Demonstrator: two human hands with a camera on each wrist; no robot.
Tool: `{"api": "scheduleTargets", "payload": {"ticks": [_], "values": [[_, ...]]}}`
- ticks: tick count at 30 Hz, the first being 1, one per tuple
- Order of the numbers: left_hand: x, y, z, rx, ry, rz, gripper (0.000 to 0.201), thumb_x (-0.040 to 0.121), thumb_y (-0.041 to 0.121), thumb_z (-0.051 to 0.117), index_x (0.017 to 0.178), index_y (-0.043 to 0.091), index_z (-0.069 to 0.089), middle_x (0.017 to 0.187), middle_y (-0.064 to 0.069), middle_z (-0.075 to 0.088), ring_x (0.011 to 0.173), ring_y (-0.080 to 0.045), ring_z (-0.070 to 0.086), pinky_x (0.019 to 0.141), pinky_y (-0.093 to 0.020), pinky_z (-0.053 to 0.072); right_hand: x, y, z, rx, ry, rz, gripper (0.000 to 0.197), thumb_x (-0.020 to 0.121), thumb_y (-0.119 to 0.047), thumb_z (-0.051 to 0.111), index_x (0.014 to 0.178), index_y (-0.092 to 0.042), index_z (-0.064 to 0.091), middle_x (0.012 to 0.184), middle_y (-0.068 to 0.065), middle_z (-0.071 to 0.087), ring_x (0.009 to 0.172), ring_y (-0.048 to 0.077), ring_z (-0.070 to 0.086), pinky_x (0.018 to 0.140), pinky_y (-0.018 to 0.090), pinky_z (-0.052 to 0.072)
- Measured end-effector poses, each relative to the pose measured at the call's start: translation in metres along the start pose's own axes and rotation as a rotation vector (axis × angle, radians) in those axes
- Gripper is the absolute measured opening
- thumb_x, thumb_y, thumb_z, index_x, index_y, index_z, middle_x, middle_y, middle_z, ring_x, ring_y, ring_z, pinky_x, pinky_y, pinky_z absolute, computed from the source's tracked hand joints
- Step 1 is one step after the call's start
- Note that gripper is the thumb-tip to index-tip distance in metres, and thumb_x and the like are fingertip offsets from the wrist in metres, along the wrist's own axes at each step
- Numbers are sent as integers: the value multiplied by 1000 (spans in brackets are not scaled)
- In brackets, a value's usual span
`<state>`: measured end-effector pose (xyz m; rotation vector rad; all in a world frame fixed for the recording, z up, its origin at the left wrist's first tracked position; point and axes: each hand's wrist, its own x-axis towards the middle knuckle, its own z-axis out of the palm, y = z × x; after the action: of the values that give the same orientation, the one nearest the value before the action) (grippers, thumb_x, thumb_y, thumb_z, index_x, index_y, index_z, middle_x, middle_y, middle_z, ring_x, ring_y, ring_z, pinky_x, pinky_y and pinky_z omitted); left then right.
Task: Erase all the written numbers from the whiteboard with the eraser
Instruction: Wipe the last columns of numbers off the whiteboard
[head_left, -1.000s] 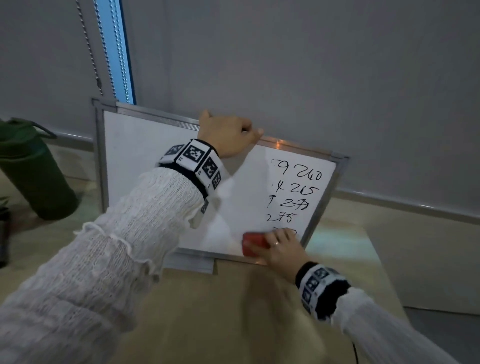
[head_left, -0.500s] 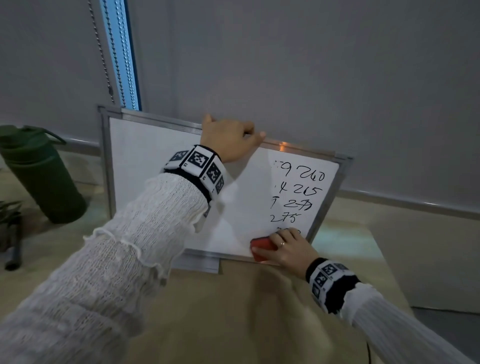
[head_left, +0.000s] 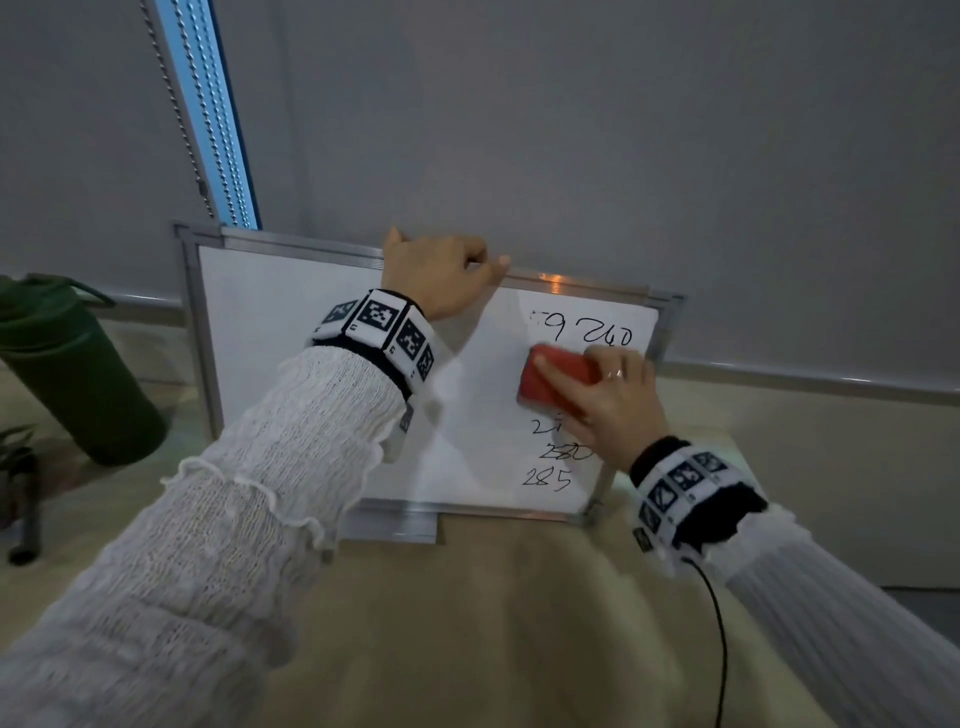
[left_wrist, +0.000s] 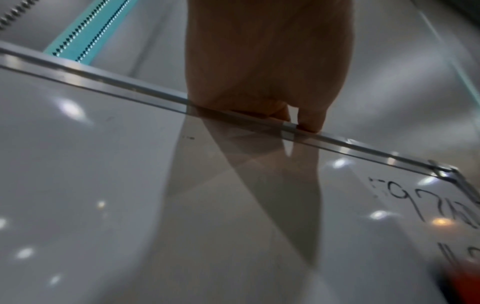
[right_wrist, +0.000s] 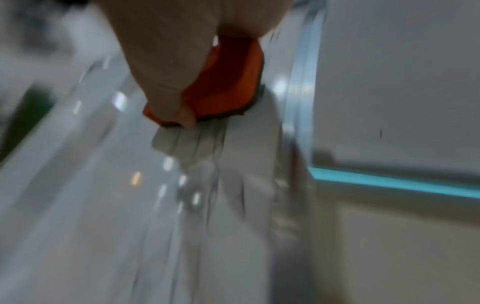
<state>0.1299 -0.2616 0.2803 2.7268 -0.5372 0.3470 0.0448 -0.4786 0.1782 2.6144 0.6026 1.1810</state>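
Observation:
A metal-framed whiteboard (head_left: 311, 374) leans against the grey wall on a tan table. Black handwritten numbers (head_left: 605, 335) run down its right side; the top row and the bottom rows (head_left: 548, 478) show, the middle ones are covered. My left hand (head_left: 441, 275) grips the board's top edge, fingers curled over the frame (left_wrist: 259, 115). My right hand (head_left: 608, 400) holds a red eraser (head_left: 553, 382) flat against the board's right part, over the middle rows. The right wrist view is blurred, with the red eraser (right_wrist: 228, 86) under my fingers.
A dark green bottle (head_left: 72, 374) stands left of the board. A dark tool (head_left: 23, 499) lies at the far left edge. A bead chain and blue window strip (head_left: 208, 114) hang behind. A black cable (head_left: 717, 634) trails from my right wrist over the tan table (head_left: 467, 623).
My right hand has slid the eraser up from the board's bottom right edge to the middle rows, uncovering the bottom numbers. The left hand stays on the top edge.

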Motion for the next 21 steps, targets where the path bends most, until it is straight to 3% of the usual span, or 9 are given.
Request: {"api": "scheduleTargets", "payload": {"ticks": [2, 5, 8, 10, 12, 14, 16, 18, 21], "values": [[-1, -1, 3, -2, 14, 4, 42, 92, 55, 30, 84, 24, 57, 81, 0, 60, 96, -25, 61, 102, -42, 21, 26, 15, -8, -13, 5, 132, 57, 76, -48, 48, 131, -33, 39, 102, 15, 47, 89, 29, 43, 77, 42, 42], [-3, 0, 5, -3, 15, 6, 46, 92, 55, 30, 86, 21, 60, 79, 1, 57, 94, -25, 60, 100, -42, 22, 12, 10, 3, 39, -36, 147, 65, 74, -43, 57, 134, -31, 35, 104, 16, 47, 91, 33, 48, 83, 42, 39], [-1, 2, 4, -7, 12, -7, 45, 92, 55, 31, 85, 21, 60, 77, 1, 56, 95, -25, 60, 102, -42, 21, -22, -2, 12, 16, -56, -89, 54, 79, -44, 48, 130, -31, 38, 104, 10, 39, 88, 27, 40, 75, 44, 47], [-2, 2, 2, -6, 19, -8, 41, 92, 55, 31, 80, 24, 55, 76, 1, 55, 96, -25, 60, 101, -42, 22, -17, 4, 6, -1, -61, -174, 48, 83, -48, 41, 129, -34, 39, 103, 9, 38, 86, 26, 37, 72, 42, 47], [-3, 2, 1, -13, 24, -5, 39, 92, 55, 32, 77, 25, 51, 76, 2, 55, 95, -25, 61, 101, -42, 22, 7, 11, -5, -11, -11, -80, 45, 87, -51, 37, 129, -35, 39, 103, 10, 39, 87, 25, 36, 72, 42, 46], [-5, 2, 1, -19, 20, -5, 38, 92, 55, 32, 76, 25, 51, 77, 1, 56, 94, -25, 61, 102, -42, 22, 30, 15, -12, -12, 29, 82, 51, 82, -50, 42, 130, -35, 38, 103, 14, 46, 89, 26, 36, 73, 43, 45], [-5, 2, 2, -19, 21, -7, 39, 91, 55, 33, 75, 24, 52, 77, 2, 56, 93, -25, 61, 103, -43, 21, 32, 11, -10, 5, 24, 134, 59, 76, -45, 48, 132, -33, 37, 103, 16, 49, 90, 28, 37, 75, 46, 46], [-5, 2, 3, -13, 12, -13, 40, 91, 55, 33, 75, 24, 52, 76, 1, 56, 94, -25, 62, 101, -42, 22, 14, -1, -3, 51, -16, 77, 62, 75, -41, 56, 132, -31, 37, 105, 12, 41, 90, 28, 38, 76, 48, 48], [-3, 4, 2, -9, 10, -17, 41, 91, 56, 32, 76, 24, 53, 74, 0, 56, 95, -26, 62, 98, -41, 23, 3, -4, -3, 5, -59, -108, 57, 78, -45, 52, 131, -32, 37, 102, 9, 37, 87, 26, 36, 72, 43, 48]]}}
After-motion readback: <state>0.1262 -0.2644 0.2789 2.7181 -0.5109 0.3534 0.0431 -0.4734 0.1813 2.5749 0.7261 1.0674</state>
